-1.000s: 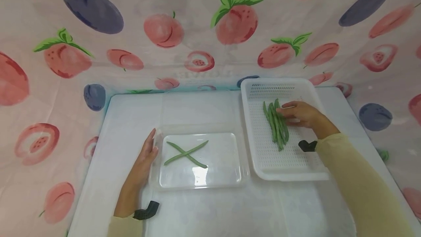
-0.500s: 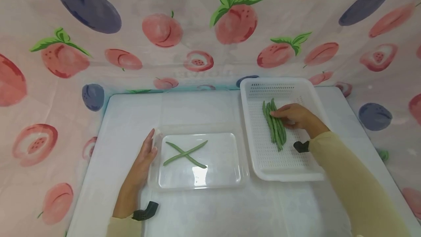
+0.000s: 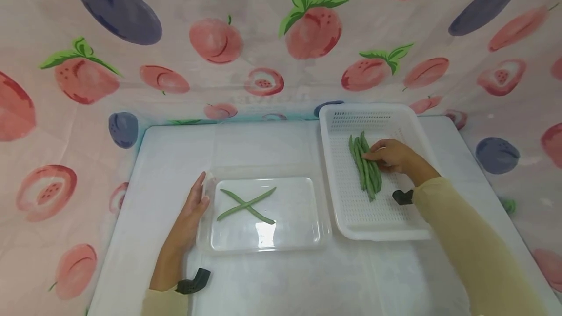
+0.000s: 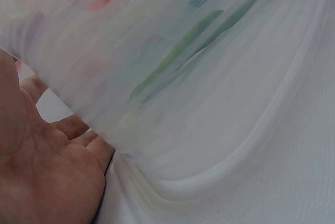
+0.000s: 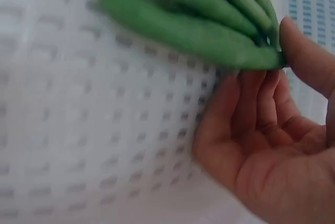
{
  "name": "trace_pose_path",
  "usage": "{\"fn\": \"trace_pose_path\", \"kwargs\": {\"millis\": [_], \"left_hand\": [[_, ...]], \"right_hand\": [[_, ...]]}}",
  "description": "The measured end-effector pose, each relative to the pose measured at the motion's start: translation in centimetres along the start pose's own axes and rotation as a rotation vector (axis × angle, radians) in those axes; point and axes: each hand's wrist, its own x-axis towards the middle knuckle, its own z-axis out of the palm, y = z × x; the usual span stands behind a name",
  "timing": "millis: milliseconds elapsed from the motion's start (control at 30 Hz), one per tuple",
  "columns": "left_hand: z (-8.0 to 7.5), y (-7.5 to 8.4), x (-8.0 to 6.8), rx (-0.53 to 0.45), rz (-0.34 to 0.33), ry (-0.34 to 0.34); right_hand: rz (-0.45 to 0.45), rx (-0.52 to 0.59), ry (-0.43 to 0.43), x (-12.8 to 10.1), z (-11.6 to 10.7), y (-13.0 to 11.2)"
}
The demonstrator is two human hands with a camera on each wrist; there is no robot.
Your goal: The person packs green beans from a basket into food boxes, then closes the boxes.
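Green beans point(image 3: 366, 167), bundle in white perforated basket point(image 3: 382, 218): right hand point(image 3: 392, 156) apparently pinching one. Left hand point(image 3: 193, 208), fingers straight together, against clear tray point(image 3: 322, 218).

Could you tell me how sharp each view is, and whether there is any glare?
Head view: sharp, evenly lit, a bright glare patch on the clear tray floor. Left wrist view: the tray wall is smeared and hazy, the left hand soft. Right wrist view: the green beans and white basket blur close up.
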Motion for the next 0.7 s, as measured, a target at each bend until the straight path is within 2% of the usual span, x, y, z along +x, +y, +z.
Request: {"fn": "trace_pose_path", "kwargs": {"millis": [300,467,700], "left_hand": [[-0.1,-0.2,-0.1,-0.009,-0.010,0.007],[0.0,-0.2,-0.1,-0.015,-0.007,0.004],[-0.1,-0.2,0.0,-0.002,0.008,0.002]], "right_hand": [[-0.038,-0.059,-0.054,-0.9,-0.9,0.4],[-0.072,-0.003,-0.052,-1.5,-1.1,-0.1],[-0.104,0.125,-0.125,-2.4,-0.6,-1.2]]}}
